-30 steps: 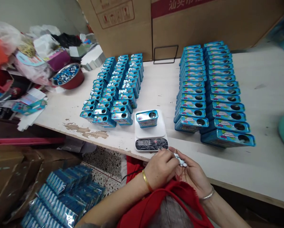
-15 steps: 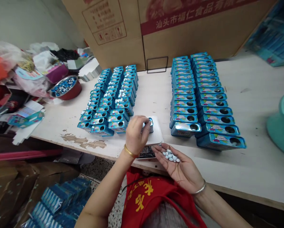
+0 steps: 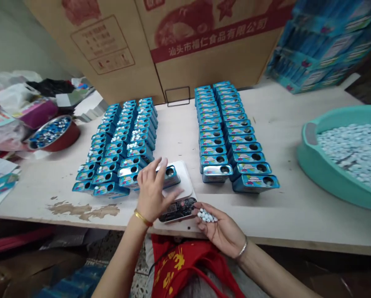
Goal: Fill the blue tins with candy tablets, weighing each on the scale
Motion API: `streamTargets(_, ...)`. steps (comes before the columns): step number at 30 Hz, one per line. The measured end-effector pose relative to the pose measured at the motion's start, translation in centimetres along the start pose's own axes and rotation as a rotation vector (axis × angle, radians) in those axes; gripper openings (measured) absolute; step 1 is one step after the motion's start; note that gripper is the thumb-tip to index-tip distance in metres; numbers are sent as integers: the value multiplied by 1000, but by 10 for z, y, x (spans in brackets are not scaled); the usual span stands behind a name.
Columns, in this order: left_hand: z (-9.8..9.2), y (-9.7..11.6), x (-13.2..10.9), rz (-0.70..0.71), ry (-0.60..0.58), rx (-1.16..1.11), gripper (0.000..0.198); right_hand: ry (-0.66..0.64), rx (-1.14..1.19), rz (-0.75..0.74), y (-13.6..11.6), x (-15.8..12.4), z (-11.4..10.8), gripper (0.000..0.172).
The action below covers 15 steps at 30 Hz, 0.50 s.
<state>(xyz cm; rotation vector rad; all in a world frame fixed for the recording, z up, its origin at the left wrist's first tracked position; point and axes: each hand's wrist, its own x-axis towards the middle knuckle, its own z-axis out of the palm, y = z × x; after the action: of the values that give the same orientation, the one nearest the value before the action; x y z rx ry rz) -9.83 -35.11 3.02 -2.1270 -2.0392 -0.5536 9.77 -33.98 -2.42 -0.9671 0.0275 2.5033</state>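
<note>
My left hand (image 3: pixel 152 190), with a gold bangle at its wrist, hangs over the left side of a small kitchen scale (image 3: pixel 185 180), its fingers spread and nothing visible between them. On the scale stands a blue candy tin (image 3: pixel 171 179) with a round hole in its top, partly covered by the hand. My right hand (image 3: pixel 225 234) is palm up in front of the scale, cupping a small heap of pale blue candies (image 3: pixel 207 215). To the left are rows of similar tins (image 3: pixel 111 165), many with loose candies on top.
Two more rows of tins (image 3: pixel 218 140) stand right of the scale. A teal basin (image 3: pixel 316 165) full of pale candies sits at the right. A red bowl (image 3: pixel 64 138) of wrapped pieces lies left. Large cartons (image 3: pixel 204 66) and stacked blue packs (image 3: pixel 316 54) stand behind.
My left hand has gone from a pinch at the tin on the scale to spread fingers. My right hand still cups the candies. The view has swung right, bringing the basin's contents into sight.
</note>
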Motion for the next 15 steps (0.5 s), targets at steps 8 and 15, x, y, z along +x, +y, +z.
streamTargets(8,-12,45,25,287,-132,-175,38,3,-73,-86,-3,-9,-18,11)
streamTargets(15,54,89,35,434,-152,-84,34,57,-73,-63,-4,-12,-30,6)
